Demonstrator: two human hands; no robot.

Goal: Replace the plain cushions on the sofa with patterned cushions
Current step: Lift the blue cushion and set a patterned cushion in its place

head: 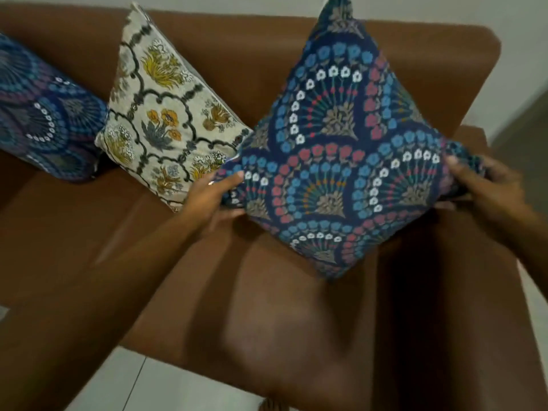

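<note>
A navy cushion with blue, red and white flower arches (335, 155) stands on one corner at the right end of the brown sofa (252, 51). My left hand (215, 195) grips its left corner and my right hand (486, 188) grips its right corner. To its left a cream cushion with yellow flowers (166, 114) leans on the backrest, also on a corner. A second navy patterned cushion (47, 114) lies at the far left. No plain cushion is in view.
The sofa's right armrest (462, 292) runs under my right forearm. The brown seat (89, 232) stretches in front of the cushions. Pale floor tiles (154, 387) show below the seat's front edge, and a light wall (444, 10) rises behind the backrest.
</note>
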